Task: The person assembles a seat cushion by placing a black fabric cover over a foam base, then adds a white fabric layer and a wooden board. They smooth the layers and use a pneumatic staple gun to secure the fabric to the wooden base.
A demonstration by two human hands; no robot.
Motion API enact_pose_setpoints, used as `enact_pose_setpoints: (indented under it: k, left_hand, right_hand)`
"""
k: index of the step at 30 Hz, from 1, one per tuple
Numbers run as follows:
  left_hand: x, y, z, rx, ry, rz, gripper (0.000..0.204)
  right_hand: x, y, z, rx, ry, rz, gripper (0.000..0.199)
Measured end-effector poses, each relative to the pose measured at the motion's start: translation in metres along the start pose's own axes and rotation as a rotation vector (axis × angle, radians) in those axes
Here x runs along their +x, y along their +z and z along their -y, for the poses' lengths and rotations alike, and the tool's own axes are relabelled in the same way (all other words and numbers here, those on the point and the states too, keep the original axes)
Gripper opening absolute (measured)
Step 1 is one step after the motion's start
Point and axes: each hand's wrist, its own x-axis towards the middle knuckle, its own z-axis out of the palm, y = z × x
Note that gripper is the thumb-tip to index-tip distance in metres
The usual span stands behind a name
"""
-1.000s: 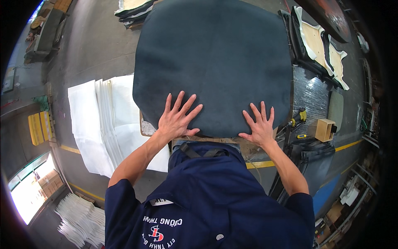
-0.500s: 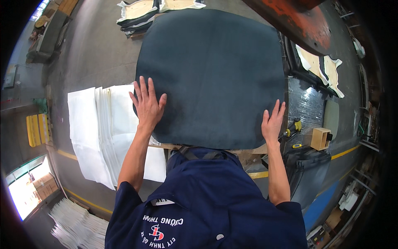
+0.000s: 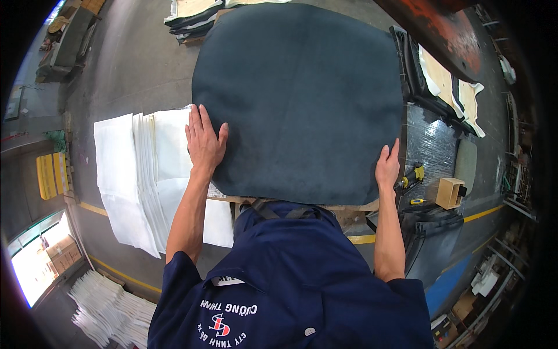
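Note:
A large dark blue-black seat pad or cover (image 3: 296, 104) with rounded corners lies in front of me, its surface smooth and slightly rippled. My left hand (image 3: 206, 142) rests flat against its left edge, fingers stretched forward and thumb apart on the dark surface. At the lower right edge, my right hand (image 3: 388, 167) touches the side of the pad, thumb and forefinger extended; its other fingers are mostly hidden. Whatever supports the pad is largely covered, with a strip of wooden edge (image 3: 343, 207) showing near my waist.
White sheets (image 3: 145, 174) lie stacked at left. On the plastic-wrapped surface (image 3: 431, 139) at right are a yellow-black power tool (image 3: 414, 174), a yellow-handled tool (image 3: 417, 202) and a small wooden box (image 3: 449, 193). An orange-red metal machine part (image 3: 447, 41) overhangs the upper right.
The pad has shifted slightly away from me and to the right. My left hand's spread fingers have drawn together, and my right hand has moved a little lower along the edge.

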Motion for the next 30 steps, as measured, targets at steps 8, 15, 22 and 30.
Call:
enact_pose_setpoints:
  k: [8, 15, 22, 30]
  left_hand:
    - [-0.019, -0.032, -0.03, 0.073, 0.187, -0.071, 0.076]
    - [-0.068, -0.028, -0.063, -0.002, 0.523, 0.209, 0.076]
    - [-0.065, -0.023, -0.062, 0.028, 0.534, 0.226, 0.07]
    - [-0.064, -0.023, -0.059, 0.006, 0.547, 0.238, 0.065]
  right_hand:
    - [-0.038, -0.012, 0.025, -0.337, -0.367, -0.179, 0.063]
    - [-0.096, 0.011, 0.041, -0.394, -0.613, 0.096, 0.061]
    - [-0.096, 0.026, 0.037, -0.463, -0.604, 0.06, 0.058]
    - [-0.098, 0.027, 0.039, -0.456, -0.621, 0.063, 0.058]
